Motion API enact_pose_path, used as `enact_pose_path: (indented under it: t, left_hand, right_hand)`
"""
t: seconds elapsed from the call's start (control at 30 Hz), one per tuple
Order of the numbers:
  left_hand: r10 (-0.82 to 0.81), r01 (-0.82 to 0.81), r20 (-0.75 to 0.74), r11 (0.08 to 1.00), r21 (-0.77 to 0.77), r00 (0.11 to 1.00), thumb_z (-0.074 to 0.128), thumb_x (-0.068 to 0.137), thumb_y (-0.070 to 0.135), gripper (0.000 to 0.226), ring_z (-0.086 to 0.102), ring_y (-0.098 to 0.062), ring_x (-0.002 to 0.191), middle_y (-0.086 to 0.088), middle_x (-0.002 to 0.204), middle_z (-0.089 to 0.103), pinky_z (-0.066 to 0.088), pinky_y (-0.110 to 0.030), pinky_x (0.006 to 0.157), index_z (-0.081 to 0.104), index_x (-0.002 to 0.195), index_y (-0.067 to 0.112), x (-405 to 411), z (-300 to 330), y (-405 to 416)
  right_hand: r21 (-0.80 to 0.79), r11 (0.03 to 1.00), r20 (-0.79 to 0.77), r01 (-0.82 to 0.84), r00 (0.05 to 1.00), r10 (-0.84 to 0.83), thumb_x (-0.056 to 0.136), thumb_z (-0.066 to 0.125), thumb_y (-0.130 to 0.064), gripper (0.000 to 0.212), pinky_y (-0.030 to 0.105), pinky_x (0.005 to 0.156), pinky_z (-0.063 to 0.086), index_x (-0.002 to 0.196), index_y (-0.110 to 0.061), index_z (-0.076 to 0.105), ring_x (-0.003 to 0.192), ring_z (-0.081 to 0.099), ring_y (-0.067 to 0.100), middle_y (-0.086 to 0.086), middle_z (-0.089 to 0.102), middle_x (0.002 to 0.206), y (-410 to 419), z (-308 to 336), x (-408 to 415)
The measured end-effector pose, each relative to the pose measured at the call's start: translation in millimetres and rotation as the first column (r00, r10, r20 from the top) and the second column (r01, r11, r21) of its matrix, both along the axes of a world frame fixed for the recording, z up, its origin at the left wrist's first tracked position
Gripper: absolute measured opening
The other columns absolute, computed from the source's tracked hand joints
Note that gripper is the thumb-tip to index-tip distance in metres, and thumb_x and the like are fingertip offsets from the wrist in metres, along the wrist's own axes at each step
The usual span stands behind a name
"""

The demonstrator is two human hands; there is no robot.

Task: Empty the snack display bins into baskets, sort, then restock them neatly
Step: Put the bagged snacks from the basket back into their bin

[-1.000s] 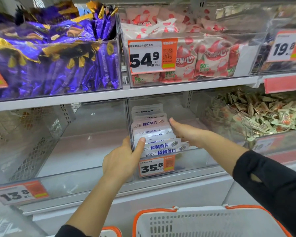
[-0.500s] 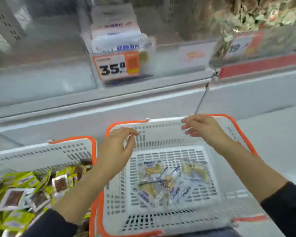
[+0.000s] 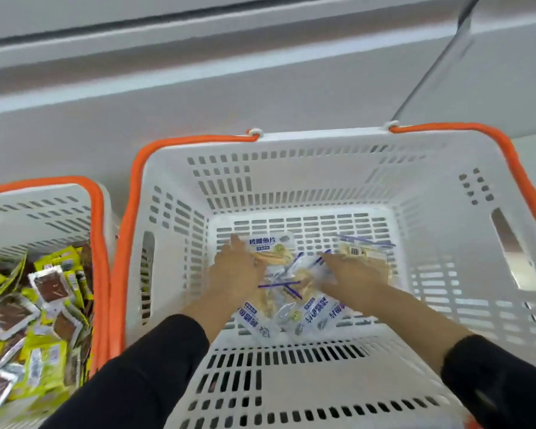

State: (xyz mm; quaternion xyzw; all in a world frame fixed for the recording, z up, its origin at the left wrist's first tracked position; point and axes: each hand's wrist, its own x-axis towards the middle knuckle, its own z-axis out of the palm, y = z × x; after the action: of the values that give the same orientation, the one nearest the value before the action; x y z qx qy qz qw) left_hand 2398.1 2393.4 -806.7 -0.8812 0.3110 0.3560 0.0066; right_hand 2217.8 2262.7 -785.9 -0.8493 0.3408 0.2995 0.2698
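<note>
Both hands are down at the bottom of the big white basket [image 3: 322, 181] with the orange rim, right on top of a small pile of clear fish snack packets [image 3: 291, 292] with blue printing. The left hand [image 3: 234, 274] lies flat on the left side of the pile, fingers straight and pointing toward the basket's far wall, touching a packet but not curled around anything that I can see. The right hand [image 3: 350, 274] is on the right side of the pile, also spread out and resting on the packets; its fingertips are a bit blurred, so I honestly can't tell if it's pinching one. Black sleeves cover both forearms near the basket's closer wall.

The packets sit roughly in the middle of the basket floor, overlapping each other at odd angles, one lying face up near the far edge of the pile.

Just left of this basket, rims nearly touching, is a second basket [image 3: 37, 209] of the same kind, full of yellow-green packets [image 3: 41, 311] with brown windows, piled loosely. Behind both baskets is the plain white base of a shelf unit [image 3: 198, 97].
</note>
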Motion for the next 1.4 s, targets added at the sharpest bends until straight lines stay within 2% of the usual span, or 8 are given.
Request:
enact_pose_path:
  t: [0.17, 0.33, 0.43, 0.67, 0.8, 1.0, 1.17, 1.4]
  left_hand:
    - [0.222, -0.227, -0.043, 0.956, -0.189, 0.974, 0.075, 0.082, 0.034, 0.094, 0.050, -0.027, 0.122, -0.012, 0.133, 0.053, 0.045, -0.033, 0.094, 0.016, 0.152, 0.010, -8, -10, 5]
    - [0.552, -0.692, -0.494, 0.706, -0.151, 0.671, 0.072, 0.083, 0.008, 0.011, 0.059, -0.016, 0.082, -0.003, 0.098, 0.066, 0.048, -0.028, 0.073, 0.065, 0.092, 0.011, -1, 2, -7]
    - [0.583, -0.816, -0.636, 0.563, -0.132, 0.506, 0.068, 0.089, 0.019, 0.034, 0.057, -0.016, 0.085, -0.005, 0.112, 0.061, 0.043, -0.028, 0.074, 0.060, 0.117, 0.002, 0, 16, -16]
    - [0.262, -0.567, -0.556, 0.658, -0.495, 0.789, 0.056, 0.096, 0.017, 0.020, 0.060, -0.012, 0.095, 0.012, 0.098, 0.065, 0.046, -0.031, 0.088, 0.058, 0.116, 0.017, 2, 54, -22]
    - [0.052, -0.451, -0.790, 0.843, -0.293, 0.611, 0.051, 0.099, 0.034, 0.017, 0.054, -0.008, 0.109, 0.017, 0.111, 0.057, 0.047, -0.021, 0.089, 0.057, 0.113, 0.028, -18, 84, -23]
    - [-0.108, -0.192, -0.556, 0.870, -0.454, 0.824, 0.069, 0.087, 0.026, 0.021, 0.063, -0.010, 0.076, 0.005, 0.085, 0.064, 0.056, -0.036, 0.076, 0.055, 0.103, 0.027, -34, 62, -10]
    - [0.218, -0.425, -0.541, 0.856, -0.295, 0.813, 0.057, 0.094, 0.007, 0.018, 0.067, -0.028, 0.078, -0.011, 0.083, 0.067, 0.057, -0.042, 0.077, 0.057, 0.086, 0.024, -27, 42, -2]
    - [0.541, -0.747, -0.680, 0.665, -0.013, 0.494, 0.069, 0.083, -0.002, 0.051, 0.067, -0.027, 0.090, -0.015, 0.124, 0.061, 0.060, -0.038, 0.075, 0.055, 0.131, 0.006, -12, 27, 3]
  right_hand:
    - [-0.240, 0.967, -0.116, -0.083, 0.992, 0.056, 0.091, 0.055, -0.042, 0.080, 0.038, 0.102, 0.039, 0.153, -0.015, 0.011, 0.130, 0.043, 0.028, 0.011, 0.050, 0.138, 22, -17, 26]
    - [0.180, 0.859, 0.152, 0.480, 0.849, -0.506, 0.089, 0.068, -0.018, 0.008, 0.017, 0.052, 0.044, 0.091, -0.022, 0.062, 0.059, 0.056, 0.000, -0.002, 0.066, 0.085, 6, -2, 19]
    - [0.233, 0.800, 0.267, 0.552, 0.755, -0.599, 0.094, 0.061, -0.022, 0.008, 0.017, 0.055, 0.040, 0.088, -0.020, 0.066, 0.069, 0.056, 0.009, -0.006, 0.065, 0.084, -19, 23, 7]
    - [-0.285, 0.948, 0.399, 0.143, 0.917, -0.019, 0.089, 0.066, -0.017, 0.008, 0.041, 0.114, 0.025, 0.088, -0.023, 0.072, 0.087, 0.064, 0.023, -0.003, 0.072, 0.092, -40, 82, -5]
    - [-0.478, 0.876, 0.474, -0.067, 0.820, 0.322, 0.072, 0.077, -0.007, 0.017, 0.055, 0.107, 0.025, 0.081, -0.020, 0.075, 0.097, 0.065, 0.029, 0.003, 0.068, 0.092, -15, 68, 14]
    - [-0.008, 0.980, 0.701, 0.199, 0.700, -0.136, 0.082, 0.073, -0.013, 0.026, 0.008, 0.088, 0.035, 0.106, -0.022, 0.067, 0.104, 0.048, 0.001, -0.009, 0.054, 0.115, 5, 56, 18]
    - [-0.078, 0.918, 0.205, 0.390, 0.907, -0.368, 0.086, 0.069, -0.037, 0.081, 0.033, 0.106, 0.034, 0.150, -0.019, 0.023, 0.140, 0.029, 0.021, 0.005, 0.026, 0.156, -34, 26, -12]
    - [-0.246, 0.926, -0.334, -0.285, 0.922, 0.195, 0.092, 0.060, -0.020, 0.101, 0.039, 0.110, 0.037, 0.147, -0.013, -0.025, 0.147, 0.013, 0.035, 0.019, -0.008, 0.160, -21, -14, -45]
